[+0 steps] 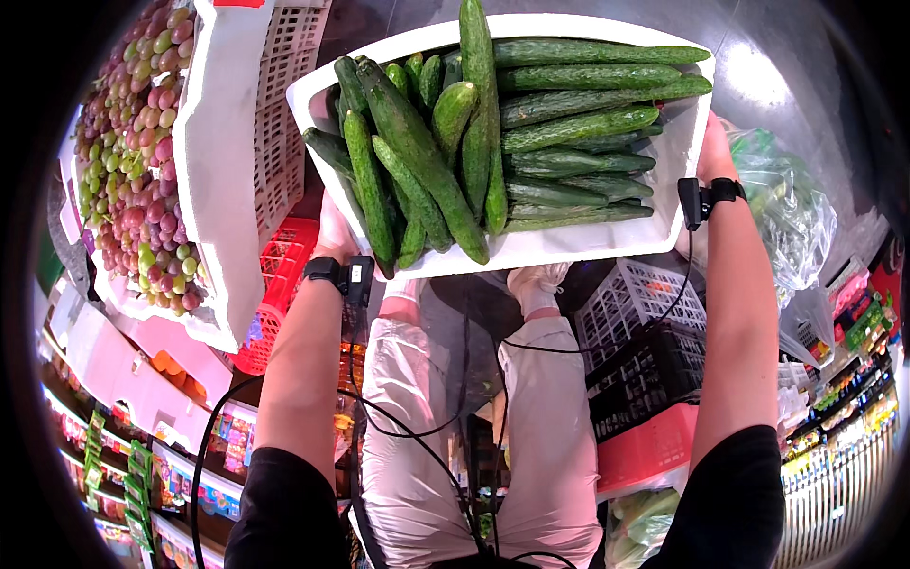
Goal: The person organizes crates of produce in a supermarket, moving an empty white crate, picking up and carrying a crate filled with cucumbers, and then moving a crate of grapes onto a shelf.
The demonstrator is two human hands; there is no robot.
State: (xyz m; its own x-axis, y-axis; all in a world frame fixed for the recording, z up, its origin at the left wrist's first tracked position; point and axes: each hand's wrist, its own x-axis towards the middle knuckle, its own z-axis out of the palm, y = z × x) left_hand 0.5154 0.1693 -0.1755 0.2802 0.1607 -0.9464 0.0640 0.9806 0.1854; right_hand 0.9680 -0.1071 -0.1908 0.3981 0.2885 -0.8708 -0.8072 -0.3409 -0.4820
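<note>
A white foam box (590, 242) full of cucumbers (426, 163) is held up in front of me by both hands. My left hand (334, 226) grips its left end, and my right hand (714, 148) grips the right end; the fingers of both are mostly hidden by the box. On the right side, several cucumbers (579, 107) lie stacked sideways. Those on the left lean at mixed angles, and one long cucumber (480, 85) stretches past the far rim. Each wrist wears a black strap with a small device.
Left stand a foam box of grapes (146, 178), a white perforated crate (288, 107) and a red plastic basket (281, 284). Clear plastic bags (782, 206) lie right, near stacked white and black crates (643, 377). Black cables (419, 430) hang across my legs. Stocked shelves line both sides.
</note>
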